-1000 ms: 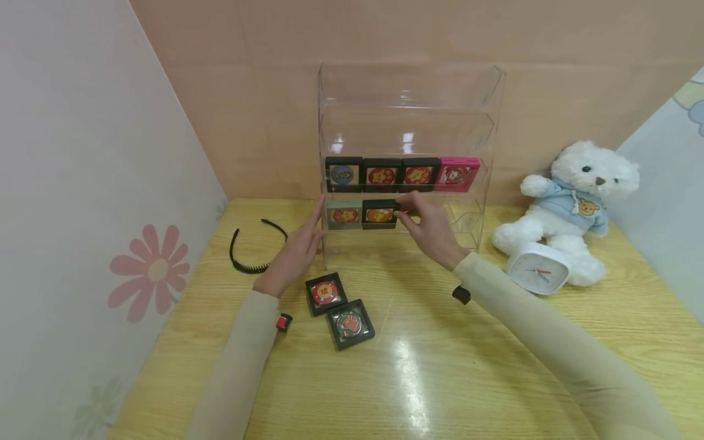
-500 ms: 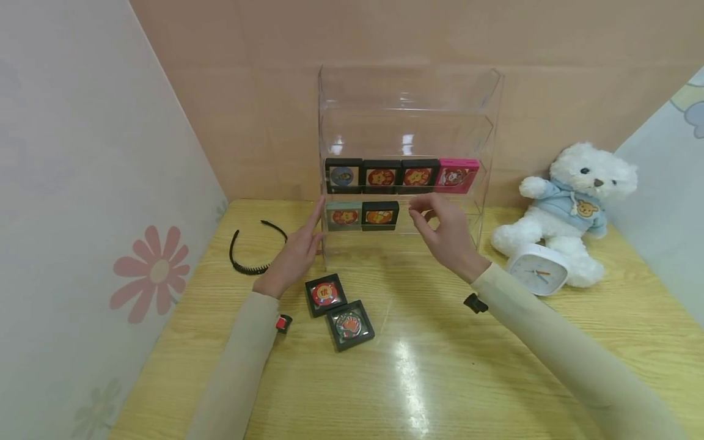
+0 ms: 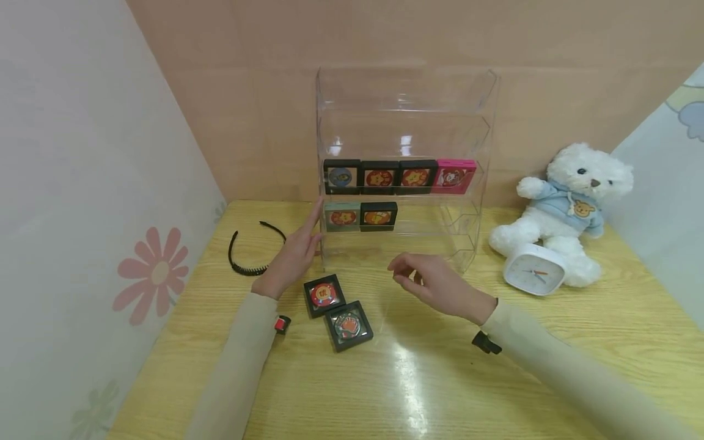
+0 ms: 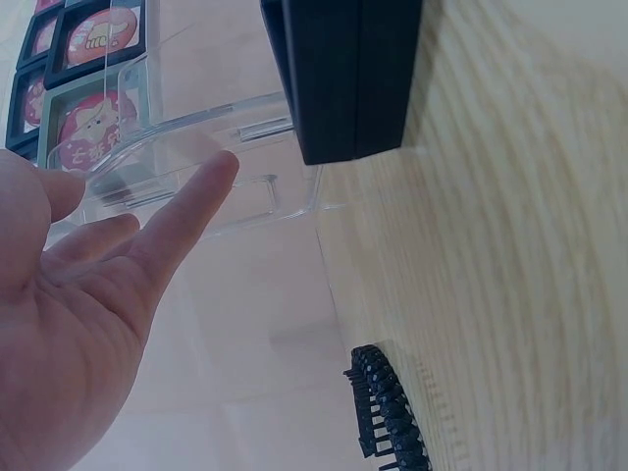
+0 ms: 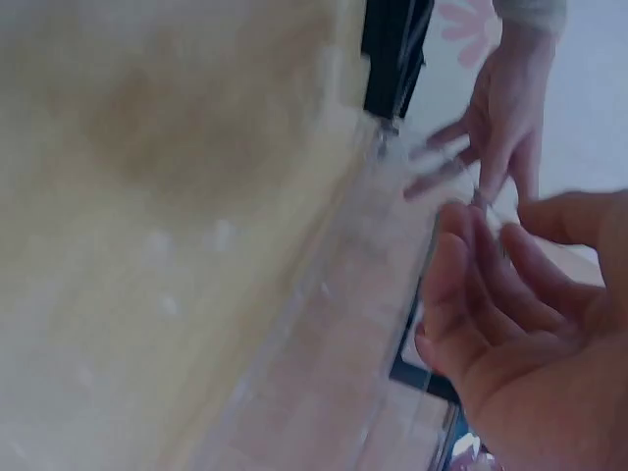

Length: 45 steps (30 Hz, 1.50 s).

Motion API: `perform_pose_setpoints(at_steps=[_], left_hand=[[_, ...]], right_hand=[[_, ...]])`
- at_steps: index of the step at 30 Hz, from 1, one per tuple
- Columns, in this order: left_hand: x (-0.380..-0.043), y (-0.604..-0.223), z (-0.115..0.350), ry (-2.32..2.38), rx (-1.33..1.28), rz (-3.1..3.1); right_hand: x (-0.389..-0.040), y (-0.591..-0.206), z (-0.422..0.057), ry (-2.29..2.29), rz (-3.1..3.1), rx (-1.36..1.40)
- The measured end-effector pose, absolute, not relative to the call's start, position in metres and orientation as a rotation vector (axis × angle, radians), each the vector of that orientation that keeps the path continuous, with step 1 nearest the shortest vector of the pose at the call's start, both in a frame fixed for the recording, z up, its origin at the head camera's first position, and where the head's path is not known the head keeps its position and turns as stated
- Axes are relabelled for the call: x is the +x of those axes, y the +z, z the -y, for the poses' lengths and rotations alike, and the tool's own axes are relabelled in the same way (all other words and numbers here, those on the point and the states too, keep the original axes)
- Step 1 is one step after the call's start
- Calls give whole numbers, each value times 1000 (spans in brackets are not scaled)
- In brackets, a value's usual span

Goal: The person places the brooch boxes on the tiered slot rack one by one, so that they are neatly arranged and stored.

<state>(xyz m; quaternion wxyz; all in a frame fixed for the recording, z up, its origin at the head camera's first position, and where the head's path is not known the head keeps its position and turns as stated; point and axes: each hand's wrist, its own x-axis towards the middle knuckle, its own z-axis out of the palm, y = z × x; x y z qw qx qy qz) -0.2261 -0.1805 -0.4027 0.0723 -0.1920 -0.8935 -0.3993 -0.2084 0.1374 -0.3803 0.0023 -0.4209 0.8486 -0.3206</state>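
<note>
My left hand [image 3: 295, 255] rests with straight fingers against the left side of a clear acrylic display rack [image 3: 404, 131]; the left wrist view shows its fingertips at the rack's edge. My right hand [image 3: 437, 282] hovers over the table in front of the rack, fingers loosely bent and nothing held. On a lower tier stand a pale green framed badge [image 3: 343, 217] and a black framed badge [image 3: 378, 216]. The tier above bears several black framed badges [image 3: 380, 177] and a pink one [image 3: 455, 176]. Two black framed badges lie flat, a red one [image 3: 323, 295] and a dark one [image 3: 349, 326].
A black toothed headband [image 3: 250, 269] lies left of the rack, behind my left hand. At the right sit a white teddy bear [image 3: 577, 208] in a blue top and a white clock [image 3: 535, 269]. A patterned wall [image 3: 159, 183] borders the wooden table [image 3: 330, 397] on the left.
My right hand has let go of the black framed badge on the lower tier. It has drawn back and down toward the table. My left hand has stayed at the rack's side.
</note>
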Motion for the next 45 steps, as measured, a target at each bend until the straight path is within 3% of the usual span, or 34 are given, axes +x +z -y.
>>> perform_pose_setpoints(at_steps=[20,45], left_hand=[[-225,-404,181,-1205,-564,2688],[-225,-401,180,-1223,-607,2670]], right_hand=[[-184,-420,-130,-639,-2419,-1204],[-190,-418,-97,-583,-2357,-1240]])
